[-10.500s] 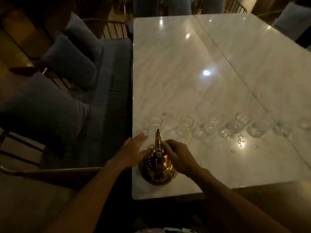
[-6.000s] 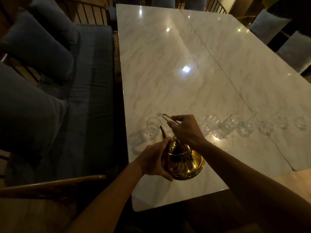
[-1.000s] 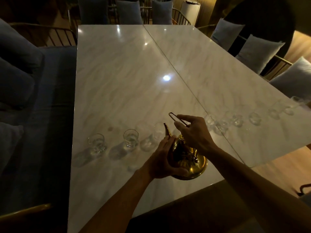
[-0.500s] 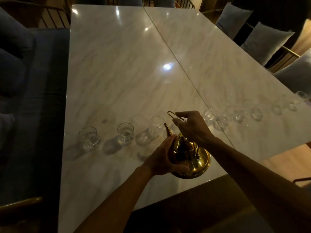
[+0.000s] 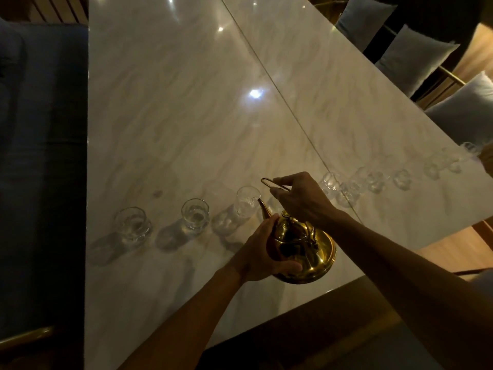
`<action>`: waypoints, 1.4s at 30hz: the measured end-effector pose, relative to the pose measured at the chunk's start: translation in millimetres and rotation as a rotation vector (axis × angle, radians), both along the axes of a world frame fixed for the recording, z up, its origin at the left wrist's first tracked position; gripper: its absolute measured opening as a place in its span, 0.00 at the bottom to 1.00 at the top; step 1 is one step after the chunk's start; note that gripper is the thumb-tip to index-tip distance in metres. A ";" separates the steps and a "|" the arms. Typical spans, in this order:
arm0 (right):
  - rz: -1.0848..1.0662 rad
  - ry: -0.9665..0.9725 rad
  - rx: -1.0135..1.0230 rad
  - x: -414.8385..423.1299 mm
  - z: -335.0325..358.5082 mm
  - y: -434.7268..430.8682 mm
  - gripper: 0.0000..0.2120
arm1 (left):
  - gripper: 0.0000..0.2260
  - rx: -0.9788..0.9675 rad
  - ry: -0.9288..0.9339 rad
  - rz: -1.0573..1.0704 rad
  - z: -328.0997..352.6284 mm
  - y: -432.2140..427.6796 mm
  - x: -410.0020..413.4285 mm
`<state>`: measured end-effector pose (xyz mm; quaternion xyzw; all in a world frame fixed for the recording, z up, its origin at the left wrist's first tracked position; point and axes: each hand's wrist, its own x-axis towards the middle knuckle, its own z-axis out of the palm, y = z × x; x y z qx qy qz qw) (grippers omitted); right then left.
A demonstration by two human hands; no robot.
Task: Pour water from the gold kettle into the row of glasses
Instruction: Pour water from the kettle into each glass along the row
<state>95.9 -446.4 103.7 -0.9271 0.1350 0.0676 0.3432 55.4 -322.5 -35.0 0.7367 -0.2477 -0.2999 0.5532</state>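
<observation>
**Fingers [image 5: 286, 180] of both hands on the kettle [image 5: 301, 252], spout at the third glass**

Right hand [image 5: 301, 201] pinches the wire handle [image 5: 272, 184] from above. Left hand [image 5: 262, 252] cups the body, fingers curled round it. The kettle is held tilted over the table [image 5: 186, 116] near its front edge. Its spout [image 5: 262, 208] points away and left, tip just at the rim of the third glass [image 5: 246, 200]. Two glasses [image 5: 194, 214] stand further left. The row [image 5: 373, 180] runs on rightward beyond the right hand, with open table behind it.
</observation>
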 end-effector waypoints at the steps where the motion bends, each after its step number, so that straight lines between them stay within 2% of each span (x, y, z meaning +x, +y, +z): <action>1: 0.002 0.013 0.002 1.4 -0.6 0.5 0.18 | 0.48 -0.005 0.010 -0.005 0.5 0.5 0.7; 11: 0.009 0.040 0.017 9.6 -2.5 1.9 0.18 | 0.41 -0.017 0.037 -0.015 7.0 4.0 4.2; 42: 0.000 0.099 0.024 4.6 10.2 8.7 0.17 | 0.41 -0.024 0.033 -0.009 19.7 6.9 -1.1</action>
